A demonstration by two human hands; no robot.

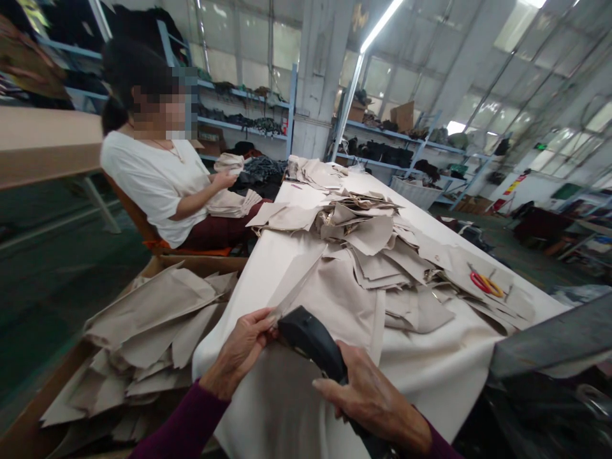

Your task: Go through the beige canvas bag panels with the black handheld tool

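Note:
Between thumb and fingers, my left hand (pixel 243 349) pinches the edge of a beige fabric piece (pixel 342 303) that lies over the near end of the table. My right hand (pixel 377 392) is wrapped round a black curved handheld tool (pixel 310 338), which looks like a plier stapler. The tool's front end meets the fabric edge right beside my left fingertips. Whether its jaws are closed on the fabric I cannot tell. Farther up the table lies a loose heap of beige cut pieces (pixel 368 236).
A cardboard box (pixel 62 376) filled with beige pieces (pixel 157 312) stands at lower left. Beyond it a seated person in a white top (pixel 148 178) holds similar pieces. Red-and-yellow-handled scissors (pixel 488 284) lie on the white-covered table (pixel 234 306) at right. A metal bar (pixel 549 335) juts in at right.

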